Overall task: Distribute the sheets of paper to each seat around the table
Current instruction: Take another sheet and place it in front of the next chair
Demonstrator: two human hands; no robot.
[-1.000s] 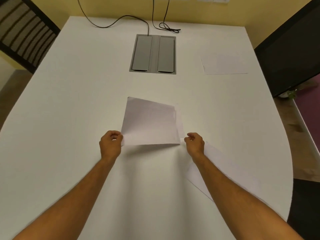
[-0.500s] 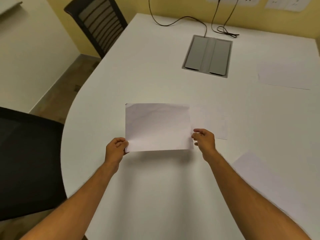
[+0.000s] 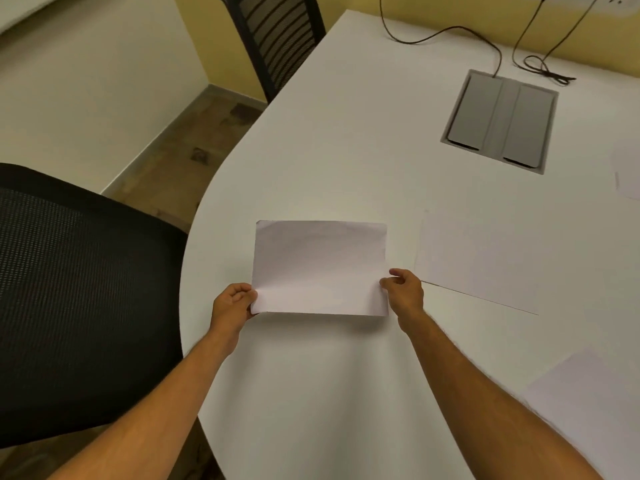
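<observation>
We held one sheet of paper over the near-left part of the white table. The left hand was closed on the sheet's near-left corner, and the right hand pinched its near-right edge between thumb and fingers. A shadow under the near edge suggested the sheet was lifted slightly off the surface.

Progress, as judged: three sheets already lay flat, a placed sheet just right of the held one, a near-right sheet, and a far-right sheet cut off by the frame. The black mesh chair at the near left had no sheet before it, nor did the far chair. At least those two seats seemed left.

Room: the curved left table edge ran close beside the left hand, so little margin there. The surface beyond the sheet was bare up to the grey cable box and the cables.
</observation>
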